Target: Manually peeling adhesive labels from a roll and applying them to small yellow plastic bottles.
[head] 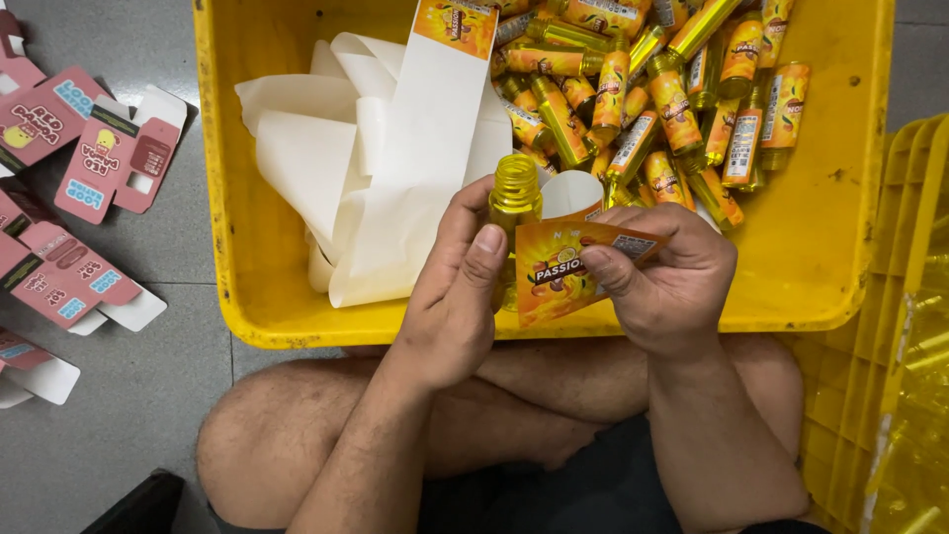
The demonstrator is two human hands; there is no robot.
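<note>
My left hand (450, 287) grips a small yellow bottle (515, 194) upright, thumb against its side. An orange sticker label (565, 267) is pinched in my right hand (664, 282) and pressed against the bottle's body. Both hands hover over the near rim of a yellow plastic crate (825, 287). Inside the crate lie a pile of labelled yellow bottles (652, 109) at the back right and loose white backing paper strips (395, 158) at the left.
Flattened pink cardboard boxes (89, 158) lie scattered on the grey floor at left. A second yellow crate (909, 326) holding clear bottles stands at right. My crossed bare legs (297, 425) sit beneath the crate's near edge.
</note>
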